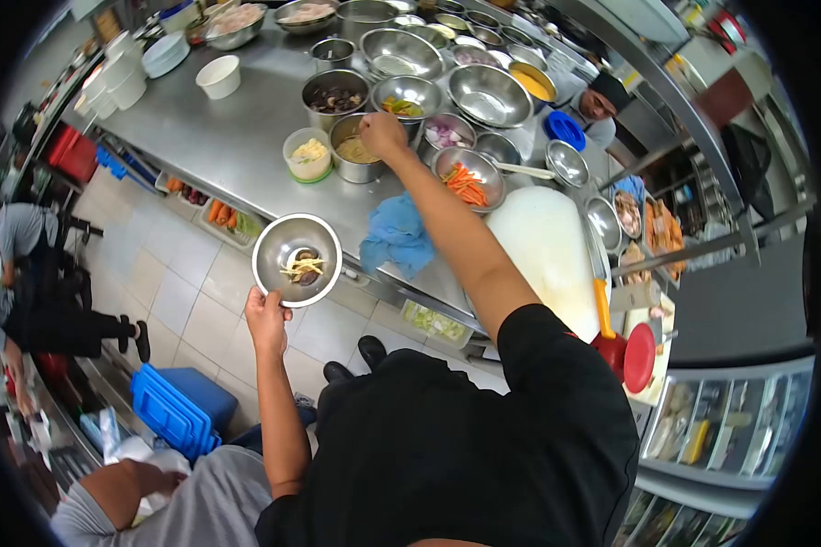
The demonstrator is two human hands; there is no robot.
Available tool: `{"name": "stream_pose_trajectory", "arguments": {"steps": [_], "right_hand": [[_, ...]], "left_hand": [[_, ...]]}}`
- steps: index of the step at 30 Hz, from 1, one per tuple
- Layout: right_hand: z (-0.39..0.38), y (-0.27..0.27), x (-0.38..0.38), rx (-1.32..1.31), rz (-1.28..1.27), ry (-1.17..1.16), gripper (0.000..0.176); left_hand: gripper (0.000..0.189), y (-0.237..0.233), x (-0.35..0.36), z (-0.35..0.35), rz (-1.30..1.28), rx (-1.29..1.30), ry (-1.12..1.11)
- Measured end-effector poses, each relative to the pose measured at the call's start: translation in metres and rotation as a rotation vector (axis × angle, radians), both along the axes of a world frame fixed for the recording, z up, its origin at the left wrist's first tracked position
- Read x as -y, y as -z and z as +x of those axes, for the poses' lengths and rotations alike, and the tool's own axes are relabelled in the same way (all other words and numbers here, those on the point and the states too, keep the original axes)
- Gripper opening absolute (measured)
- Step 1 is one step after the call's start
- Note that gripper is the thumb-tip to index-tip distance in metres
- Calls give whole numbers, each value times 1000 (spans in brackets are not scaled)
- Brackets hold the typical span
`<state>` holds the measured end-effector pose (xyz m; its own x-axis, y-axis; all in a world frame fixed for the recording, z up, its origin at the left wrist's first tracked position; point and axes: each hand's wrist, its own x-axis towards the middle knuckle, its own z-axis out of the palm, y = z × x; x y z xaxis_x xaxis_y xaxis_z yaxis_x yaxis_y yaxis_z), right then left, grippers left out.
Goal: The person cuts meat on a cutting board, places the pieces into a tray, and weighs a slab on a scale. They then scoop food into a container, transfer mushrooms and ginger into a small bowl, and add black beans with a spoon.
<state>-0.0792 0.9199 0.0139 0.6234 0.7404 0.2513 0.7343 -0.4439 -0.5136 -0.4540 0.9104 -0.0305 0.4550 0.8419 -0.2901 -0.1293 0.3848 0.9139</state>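
Note:
My left hand (pixel 268 321) grips the near rim of a steel bowl (pixel 272 244), held in front of the counter edge. Pale strips and dark brown pieces (pixel 304 266) lie in the bowl. My right hand (pixel 382 137) is over the right edge of a steel container (pixel 356 164) of pale yellowish food; its fingers are bent, and what they hold, if anything, is hidden. Left of that container is a clear tub (pixel 307 155) with yellow pieces. Behind it stands a pot of dark pieces (pixel 335 98). Sliced carrots (pixel 465 185) fill a bowl to the right.
A blue cloth (pixel 398 235) hangs at the counter's edge. Right of it lie a white cutting board (pixel 543 255) and a knife with an orange handle (pixel 604 310). Co-workers are at the left, bottom left and across the counter. A blue cooler (pixel 178 406) stands on the floor.

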Motion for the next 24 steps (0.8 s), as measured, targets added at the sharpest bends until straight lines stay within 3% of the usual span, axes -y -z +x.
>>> {"name": "stream_pose_trajectory", "arguments": {"steps": [1,3,5,8,11,13,14,16,17,19,24], "right_hand": [[-10,-12,4,-128,49,110,23],[-12,6,13,-81,153,142,18],[-40,-6,37,22,540,182,7],[-82,-7,82,2,627,206,8],[-117,10,122,-42,434,223,15],[-128,41,136,85,54,310,29],[-133,57,138,84,51,301,29],[-140,77,139,310,-182,449,44],[-135,80,138,312,-184,447,44],[-119,75,131,-91,-65,407,50],[-82,46,103,86,68,348,48]], "left_hand": [[5,-3,-2,0,2,-5,23],[3,-5,-3,-5,-15,-10,11],[3,-6,-5,-7,-25,-22,16],[3,-8,-5,-13,-37,-74,15],[3,-1,-11,-21,-56,-89,-12],[3,17,-17,-27,-47,-25,23],[3,23,-19,-30,-50,-26,16],[3,33,-21,-35,-57,-26,14],[3,36,-22,-36,-61,-24,19],[3,41,-22,-43,-67,-37,17],[4,60,-25,-64,-85,-55,-12]]}}
